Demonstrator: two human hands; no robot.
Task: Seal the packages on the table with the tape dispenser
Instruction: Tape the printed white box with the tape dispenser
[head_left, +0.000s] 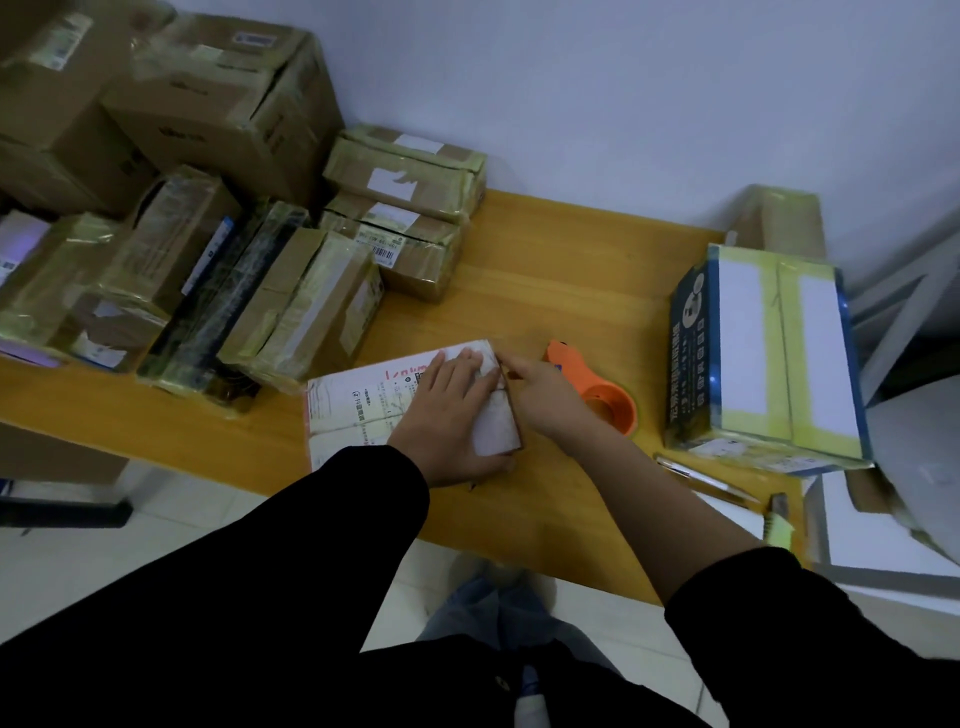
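L hand (457, 410) flat, fingers straight, pressing on white pkg (358, 405) at front-centre of tabletop (545, 291). R hand (540, 400) curled at pkg's right edge, against orange tape dispenser (610, 408); whether it grips it, cannot tell. Taped boxes (311, 306) piled left.

Left hand (448, 413) flat, right hand (540, 397) curled

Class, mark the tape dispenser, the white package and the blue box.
tape dispenser (605, 392), head view, orange round body.
white package (353, 405), head view, printed top face.
blue box (691, 353), head view, dark printed side.
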